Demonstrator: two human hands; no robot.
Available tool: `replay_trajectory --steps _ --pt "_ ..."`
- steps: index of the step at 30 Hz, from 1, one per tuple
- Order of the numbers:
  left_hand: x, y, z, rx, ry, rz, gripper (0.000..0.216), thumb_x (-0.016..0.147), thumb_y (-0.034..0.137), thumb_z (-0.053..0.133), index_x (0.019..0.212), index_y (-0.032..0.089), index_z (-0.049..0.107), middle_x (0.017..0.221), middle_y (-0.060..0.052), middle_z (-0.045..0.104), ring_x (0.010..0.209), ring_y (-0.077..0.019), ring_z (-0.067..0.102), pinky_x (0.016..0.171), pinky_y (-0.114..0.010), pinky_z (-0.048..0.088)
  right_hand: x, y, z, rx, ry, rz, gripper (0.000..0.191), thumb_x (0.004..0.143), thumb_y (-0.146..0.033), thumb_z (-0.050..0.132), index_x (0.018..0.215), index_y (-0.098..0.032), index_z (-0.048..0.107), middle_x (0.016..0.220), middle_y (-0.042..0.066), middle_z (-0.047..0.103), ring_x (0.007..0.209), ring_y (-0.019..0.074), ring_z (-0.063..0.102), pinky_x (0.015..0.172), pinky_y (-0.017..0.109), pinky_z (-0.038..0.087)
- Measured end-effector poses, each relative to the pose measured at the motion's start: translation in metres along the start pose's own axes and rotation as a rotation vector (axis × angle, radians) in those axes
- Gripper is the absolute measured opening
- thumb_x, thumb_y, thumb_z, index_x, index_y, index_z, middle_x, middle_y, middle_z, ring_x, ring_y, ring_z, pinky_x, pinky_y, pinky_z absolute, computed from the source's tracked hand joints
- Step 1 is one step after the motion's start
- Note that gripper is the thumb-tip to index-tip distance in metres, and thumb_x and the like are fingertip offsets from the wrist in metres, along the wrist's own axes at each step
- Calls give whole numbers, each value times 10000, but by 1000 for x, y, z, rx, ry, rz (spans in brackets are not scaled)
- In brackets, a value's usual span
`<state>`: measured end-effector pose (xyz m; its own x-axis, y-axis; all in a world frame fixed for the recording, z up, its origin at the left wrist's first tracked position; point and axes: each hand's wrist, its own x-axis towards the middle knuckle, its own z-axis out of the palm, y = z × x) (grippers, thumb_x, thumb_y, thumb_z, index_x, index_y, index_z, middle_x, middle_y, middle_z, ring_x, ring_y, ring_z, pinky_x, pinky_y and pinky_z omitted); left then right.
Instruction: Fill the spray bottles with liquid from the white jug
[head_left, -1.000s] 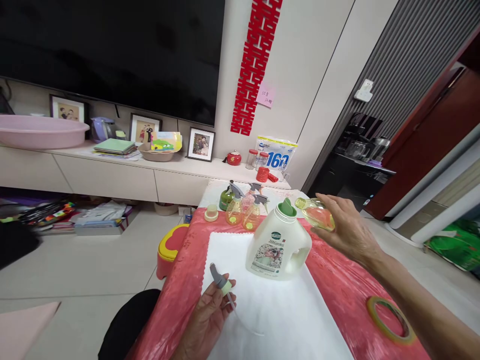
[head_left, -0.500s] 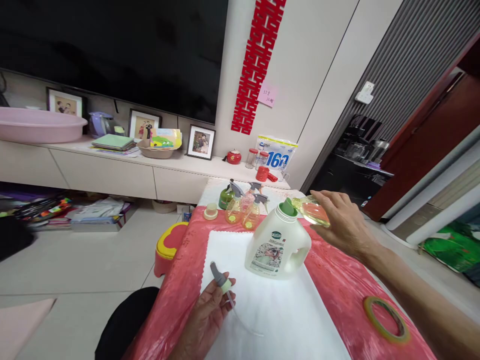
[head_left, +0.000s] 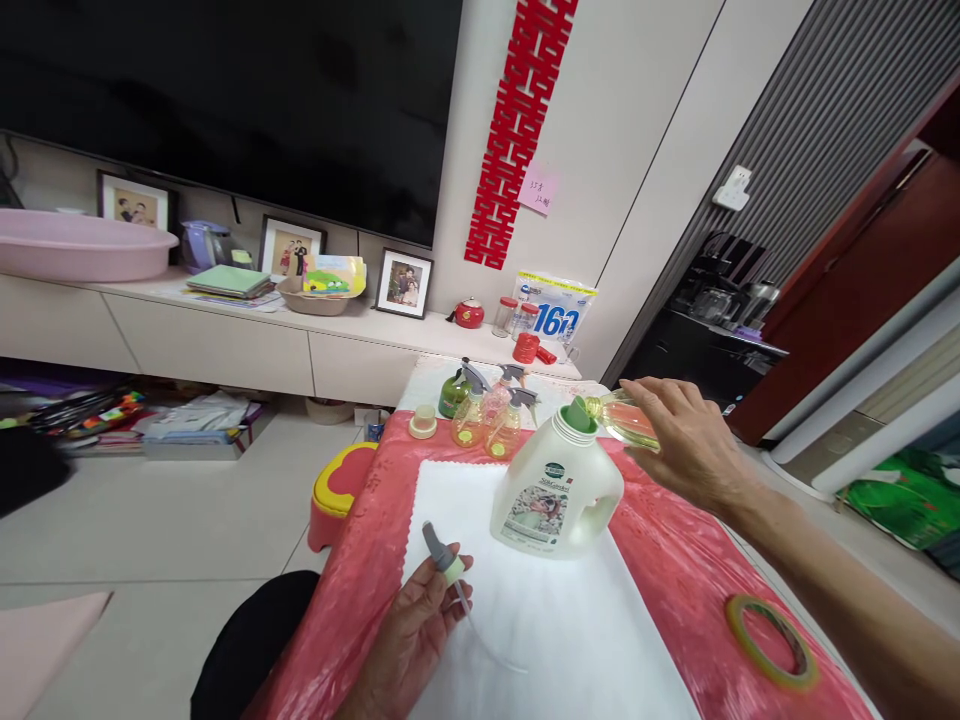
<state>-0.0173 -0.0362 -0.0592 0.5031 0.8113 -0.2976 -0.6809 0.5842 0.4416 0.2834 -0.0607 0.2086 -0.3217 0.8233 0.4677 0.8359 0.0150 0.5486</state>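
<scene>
On the red table [head_left: 675,570], a white cloth [head_left: 555,640] bears a white jug [head_left: 556,490]. The right hand [head_left: 686,440] grasps a clear bottle [head_left: 621,418], tilted, its mouth at the jug's green top; the left hand [head_left: 416,625] pinches a grey spray head [head_left: 442,555] above the cloth's near edge

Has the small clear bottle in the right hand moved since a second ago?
Yes. The small bottle in the right hand has shifted left toward the white jug; its mouth now sits at the jug's green spout.
</scene>
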Motion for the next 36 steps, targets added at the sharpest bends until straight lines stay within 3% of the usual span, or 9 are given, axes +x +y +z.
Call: replay_trajectory --steps 36 --pt "-2 2 3 21 -16 5 502 627 311 945 1071 184 746 1094 -99 756 791 -158 676 783 -314 534 4 2 0 -25 0 -23 579 861 -230 565 1428 -197 449 1393 95 466 1245 276 427 837 384 411"
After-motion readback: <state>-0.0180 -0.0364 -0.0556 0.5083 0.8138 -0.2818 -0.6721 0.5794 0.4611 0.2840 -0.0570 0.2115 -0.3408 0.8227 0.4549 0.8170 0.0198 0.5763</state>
